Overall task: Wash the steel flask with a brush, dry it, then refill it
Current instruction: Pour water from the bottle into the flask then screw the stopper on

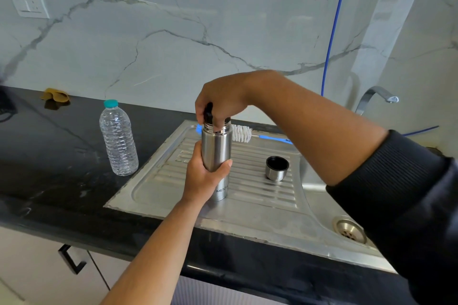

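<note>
The steel flask stands upright on the ribbed steel draining board. My left hand grips its body from the left. My right hand comes down from above and grips the black stopper at the flask's mouth. The flask's steel cup lid stands open side up on the draining board to the right. A bottle brush with white bristles and a blue handle lies behind the flask.
A clear plastic water bottle with a teal cap stands on the black counter to the left. A yellow cloth lies at the back left. The sink drain and tap are on the right.
</note>
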`<move>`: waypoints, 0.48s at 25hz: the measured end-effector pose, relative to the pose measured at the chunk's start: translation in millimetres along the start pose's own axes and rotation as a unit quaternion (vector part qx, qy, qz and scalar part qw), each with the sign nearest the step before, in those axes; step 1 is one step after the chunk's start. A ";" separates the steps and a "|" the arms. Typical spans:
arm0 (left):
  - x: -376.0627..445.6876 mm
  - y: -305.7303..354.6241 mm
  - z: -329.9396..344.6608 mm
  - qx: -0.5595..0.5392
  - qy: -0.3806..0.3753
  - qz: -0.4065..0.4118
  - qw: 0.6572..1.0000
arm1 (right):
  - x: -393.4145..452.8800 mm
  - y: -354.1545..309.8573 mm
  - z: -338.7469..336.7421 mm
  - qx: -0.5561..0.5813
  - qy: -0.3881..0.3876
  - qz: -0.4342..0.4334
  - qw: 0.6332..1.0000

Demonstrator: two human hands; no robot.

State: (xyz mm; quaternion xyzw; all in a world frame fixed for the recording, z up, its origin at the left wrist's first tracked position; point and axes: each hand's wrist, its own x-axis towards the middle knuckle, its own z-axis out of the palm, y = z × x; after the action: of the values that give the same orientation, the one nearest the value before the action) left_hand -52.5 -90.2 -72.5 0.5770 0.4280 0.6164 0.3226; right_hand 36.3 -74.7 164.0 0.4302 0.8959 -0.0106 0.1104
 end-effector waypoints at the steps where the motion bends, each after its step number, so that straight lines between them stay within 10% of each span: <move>1: 0.2 -0.3 0.2 0.001 0.000 -0.001 1.000 | 2.2 -0.4 2.3 0.003 0.008 0.015 1.000; 12: -1.1 0.9 1.7 -0.012 -0.010 -0.003 1.000 | 4.4 3.3 1.1 0.013 0.007 0.015 1.000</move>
State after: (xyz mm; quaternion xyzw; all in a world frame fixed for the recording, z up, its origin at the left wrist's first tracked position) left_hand -50.7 -91.3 -72.3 0.5780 0.4192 0.6148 0.3350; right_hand 36.4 -69.4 162.2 0.4448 0.8900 -0.0180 0.0987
